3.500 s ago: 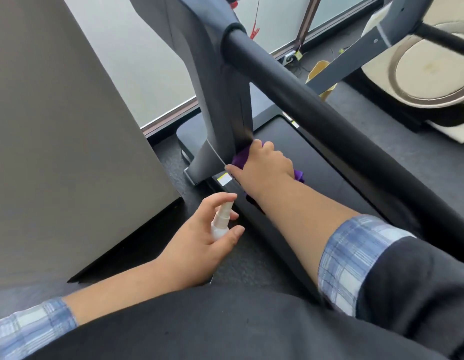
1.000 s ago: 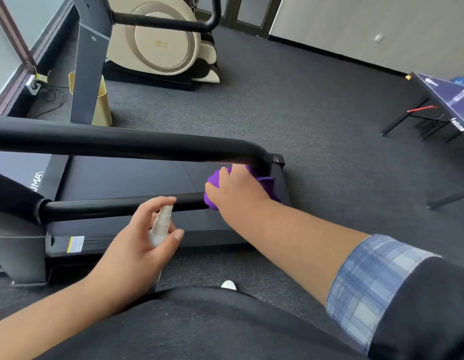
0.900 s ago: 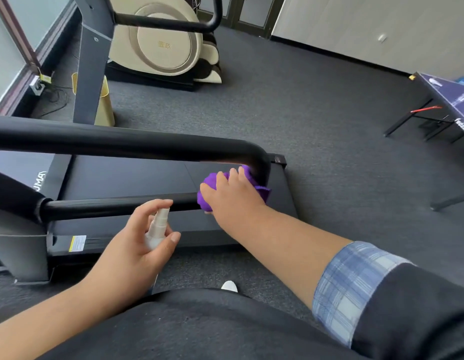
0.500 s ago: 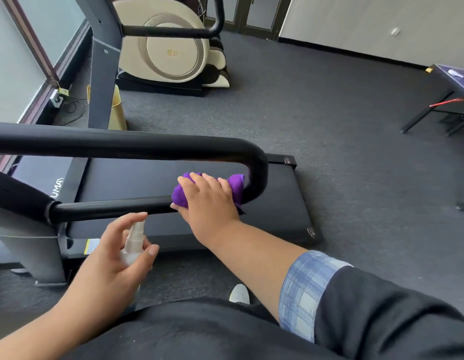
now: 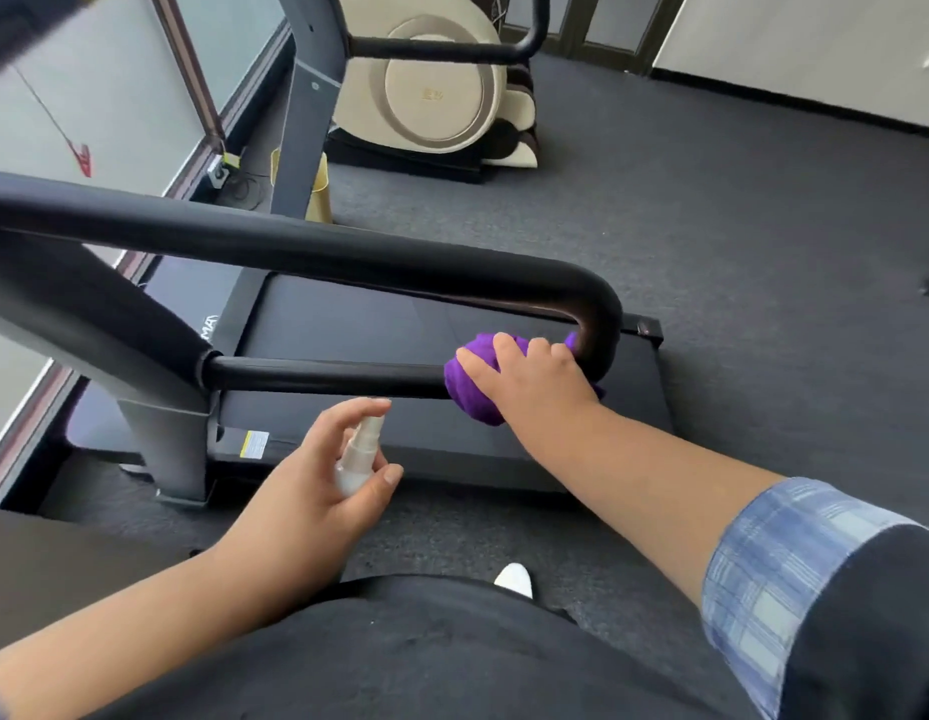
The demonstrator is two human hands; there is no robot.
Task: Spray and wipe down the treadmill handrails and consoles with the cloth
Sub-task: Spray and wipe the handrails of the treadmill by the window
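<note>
Head view: right hand (image 5: 535,379) curled over purple cloth (image 5: 475,394), pressing it around lower handrail bar (image 5: 322,376) just beside the bend (image 5: 600,324) joining upper handrail (image 5: 296,249). Cloth bunched under palm and fingers, showing at left and beneath. Left hand (image 5: 306,491) gripping small spray bottle (image 5: 358,454), forefinger over the nozzle, near the lower bar but apart from it. Bare bar stretching left toward upright post (image 5: 156,433); dark treadmill belt (image 5: 379,324) below; grey carpet (image 5: 763,262) open to the right.

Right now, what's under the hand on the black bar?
Under the right hand is a bunched purple cloth, pressed on the lower handrail. The cloth and hand hide that part of the rail.
</note>
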